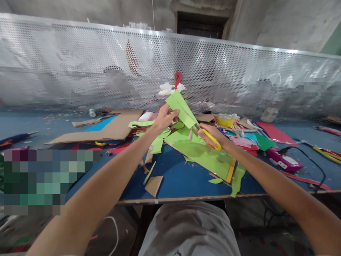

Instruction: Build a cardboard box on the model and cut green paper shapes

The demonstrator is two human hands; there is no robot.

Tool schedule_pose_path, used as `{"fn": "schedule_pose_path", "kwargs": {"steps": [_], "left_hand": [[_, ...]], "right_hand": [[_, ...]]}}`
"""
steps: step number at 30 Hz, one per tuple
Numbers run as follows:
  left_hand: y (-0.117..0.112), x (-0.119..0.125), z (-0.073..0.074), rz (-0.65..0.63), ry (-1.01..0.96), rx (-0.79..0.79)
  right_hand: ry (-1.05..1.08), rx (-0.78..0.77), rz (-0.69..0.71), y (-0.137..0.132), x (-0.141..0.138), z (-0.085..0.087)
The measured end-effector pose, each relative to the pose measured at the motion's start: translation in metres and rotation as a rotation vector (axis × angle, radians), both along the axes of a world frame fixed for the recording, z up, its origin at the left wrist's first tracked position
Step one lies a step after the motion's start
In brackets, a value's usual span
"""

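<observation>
My left hand (167, 117) grips a light green sheet of paper (179, 106) by its left edge, holding it up above the table. Closed around the yellow handles of a pair of scissors (217, 140) is my right hand (210, 133). The scissor blades lie along the lower part of the raised sheet; whether they are parted is too fine to tell. Below both hands, a larger light green sheet (202, 149) rests on the blue table, with green offcuts (158, 142) beside it.
Brown cardboard (121, 126) lies at left. To the right are a yellow tape roll (225, 120), red sheets (277, 132) and a purple power strip (285, 160) with a black cord. A perforated metal screen (87, 71) runs along the back. A partly blurred person sits at left.
</observation>
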State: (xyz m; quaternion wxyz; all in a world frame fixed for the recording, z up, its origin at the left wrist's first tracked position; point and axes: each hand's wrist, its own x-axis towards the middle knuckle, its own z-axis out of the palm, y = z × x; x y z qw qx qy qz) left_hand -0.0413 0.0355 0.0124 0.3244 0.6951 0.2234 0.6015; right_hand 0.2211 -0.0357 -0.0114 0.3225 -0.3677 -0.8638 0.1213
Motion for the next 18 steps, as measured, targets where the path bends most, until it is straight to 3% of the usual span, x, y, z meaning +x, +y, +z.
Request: {"fn": "schedule_pose_path", "kwargs": {"steps": [6,18], "left_hand": [[0.001,0.000,0.000,-0.014,0.000,-0.011],[-0.006,0.001,0.000,-0.058,0.042,-0.070]], "right_hand": [[-0.004,-0.016,-0.050,-0.002,-0.002,0.002],[0.043,-0.057,-0.014,-0.012,-0.005,0.005]]}}
